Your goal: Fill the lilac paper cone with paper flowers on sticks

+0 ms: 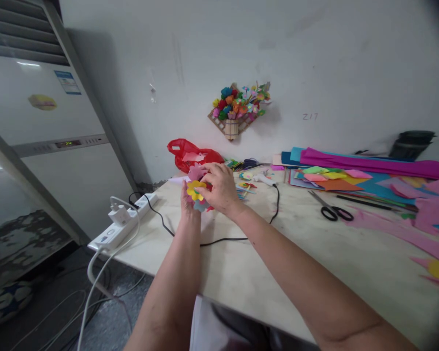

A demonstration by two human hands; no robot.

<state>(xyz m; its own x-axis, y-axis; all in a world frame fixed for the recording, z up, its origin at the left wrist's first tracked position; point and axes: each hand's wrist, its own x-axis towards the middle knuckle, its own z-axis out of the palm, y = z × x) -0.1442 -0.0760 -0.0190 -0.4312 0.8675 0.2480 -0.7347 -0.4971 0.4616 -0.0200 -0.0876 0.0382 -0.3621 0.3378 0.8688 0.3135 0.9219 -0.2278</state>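
Over the table my left hand (pixel 187 201) is closed around a cluster of paper flowers, its fingers mostly hidden behind them. A yellow flower (pixel 194 188) faces me, with a pink flower (pixel 195 171) above it and a light blue flower (pixel 201 205) below. From the right, my right hand (pixel 222 187) bends over the cluster, its thumb and fingers closed on the yellow flower's side. Bits of red show beside and under that hand. Just beyond my right hand lies a white glue gun (pixel 264 179) with a black cord.
A red plastic bag (pixel 190 153) stands behind the hands. Black-handled scissors (pixel 331 211) lie right, near coloured paper sheets (pixel 373 163). A white power strip (pixel 122 222) runs along the table's left edge. The black cord (pixel 223 240) crosses the tabletop. A flower basket (pixel 231 128) hangs on the wall.
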